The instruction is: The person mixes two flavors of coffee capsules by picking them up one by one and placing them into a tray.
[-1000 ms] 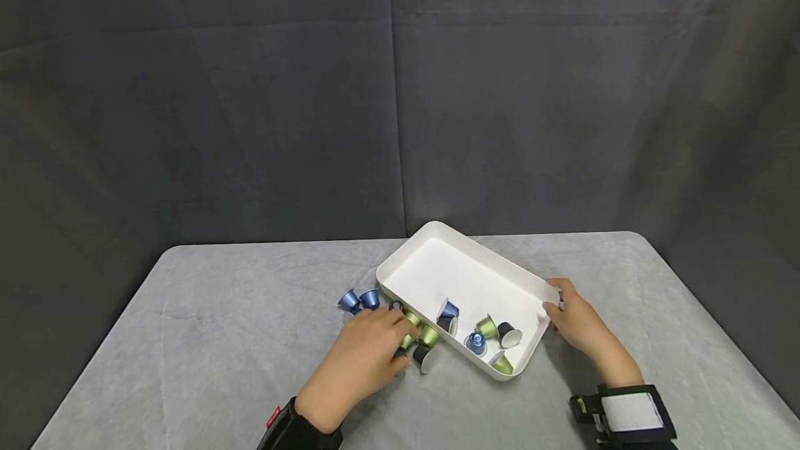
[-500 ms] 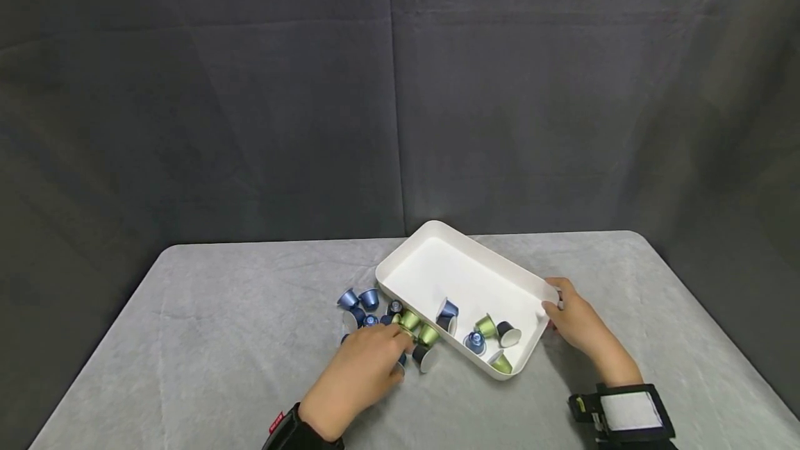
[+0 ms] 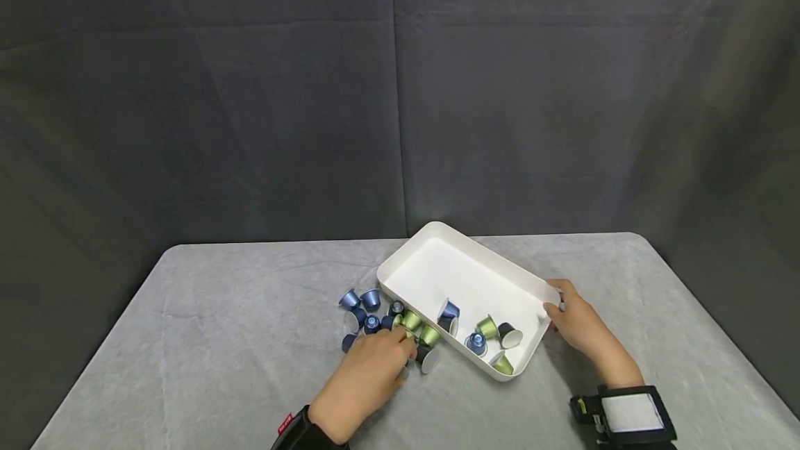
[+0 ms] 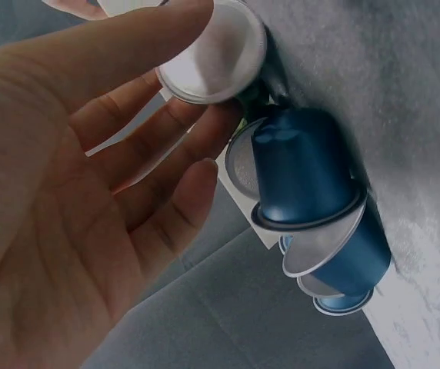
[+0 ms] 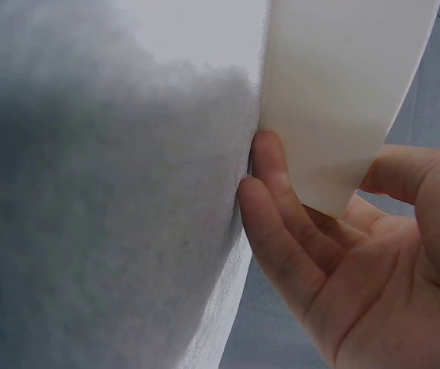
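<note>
Two hands at work on the crumpled grey cloth-covered table [image 3: 206,339]. The left hand [image 3: 369,377], fingers relaxed and unclenched, rests among a cluster of small glossy cone-shaped coffee capsules [image 3: 381,325], blue and green with silvery foil lids, heaped just outside the shallow white rectangular plastic tray [image 3: 431,262]. The right hand [image 3: 578,325] grasps the tray's smooth right corner, fingers pressed against its wall. Inside, at the near end, lie five more loose capsules [image 3: 481,335], tipped every which way.
</note>
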### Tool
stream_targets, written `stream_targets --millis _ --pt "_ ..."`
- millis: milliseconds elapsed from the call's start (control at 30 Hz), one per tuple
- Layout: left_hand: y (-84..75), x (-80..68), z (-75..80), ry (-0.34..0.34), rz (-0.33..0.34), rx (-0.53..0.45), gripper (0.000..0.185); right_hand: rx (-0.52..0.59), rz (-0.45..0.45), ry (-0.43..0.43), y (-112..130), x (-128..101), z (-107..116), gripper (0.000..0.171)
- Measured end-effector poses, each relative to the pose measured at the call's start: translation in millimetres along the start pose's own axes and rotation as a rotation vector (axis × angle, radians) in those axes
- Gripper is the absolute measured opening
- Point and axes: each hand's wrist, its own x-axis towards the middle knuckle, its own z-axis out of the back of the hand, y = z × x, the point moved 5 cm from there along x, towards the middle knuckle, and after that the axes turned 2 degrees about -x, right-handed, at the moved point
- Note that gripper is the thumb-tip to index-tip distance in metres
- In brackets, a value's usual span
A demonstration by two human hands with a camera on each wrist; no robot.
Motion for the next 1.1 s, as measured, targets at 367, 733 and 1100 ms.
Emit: stream_targets --millis 367,733,1100 --pt "-2.9 -0.2 -3.6 -0.002 0.019 0.043 0.02 -0.001 0.004 0.002 0.4 -0.5 0.4 0.048" --pt "-1.7 -1.2 -2.7 0.027 0.014 -0.002 0.019 0.014 0.013 0.002 0.8 -1.4 -0.2 0.048" --pt "-2.8 -0.2 2.2 -0.027 -0.008 0.001 0.022 0.0 0.007 -0.002 2.0 -2.0 0.3 0.048"
